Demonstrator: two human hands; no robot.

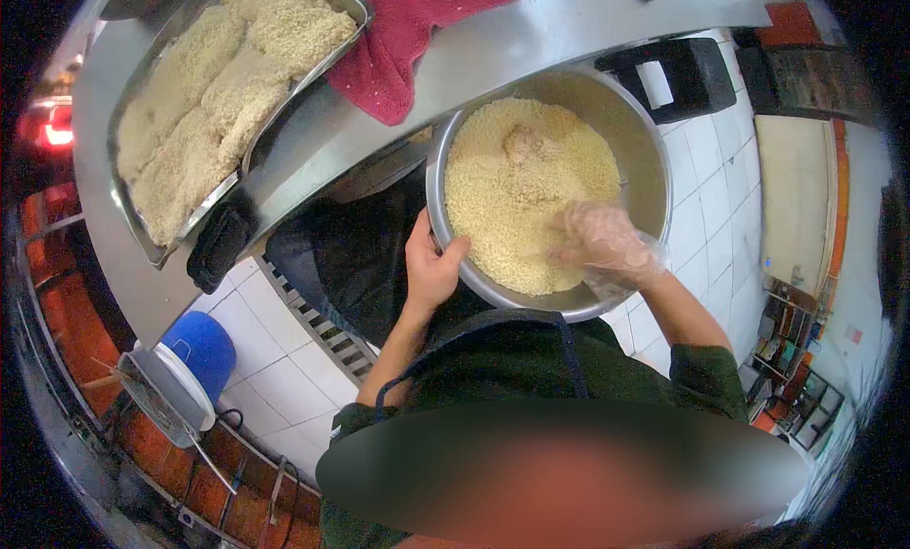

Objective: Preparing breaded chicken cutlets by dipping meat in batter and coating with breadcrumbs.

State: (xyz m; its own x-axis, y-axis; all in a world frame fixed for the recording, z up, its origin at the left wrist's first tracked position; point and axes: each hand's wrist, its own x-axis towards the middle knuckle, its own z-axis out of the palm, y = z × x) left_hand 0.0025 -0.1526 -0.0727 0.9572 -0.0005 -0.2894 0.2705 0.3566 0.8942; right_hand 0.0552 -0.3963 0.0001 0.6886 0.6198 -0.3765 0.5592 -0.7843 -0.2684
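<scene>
A deep stainless steel bowl (643, 140) is right in front of me, tilted, beside the counter's edge. It holds a large amount of pale yellow breadcrumbs (490, 193). Partly buried in them is a pinkish lump of food (530, 147), probably raw meat. My left hand (435, 268) is bare and grips the bowl's near-left rim, thumb over the edge. My right hand (608, 240), in a clear plastic glove, reaches over the near-right rim into the crumbs. Motion blurs its fingers, and whether they hold any crumbs is unclear.
On the steel counter (540, 33), a metal tray (245, 161) carries several crumb-coated pieces (206, 101). A red cloth (387, 65) lies beside it. A black item (222, 243) sits by the tray's near corner. Below stand a blue bucket (206, 353) and a mesh strainer (153, 400).
</scene>
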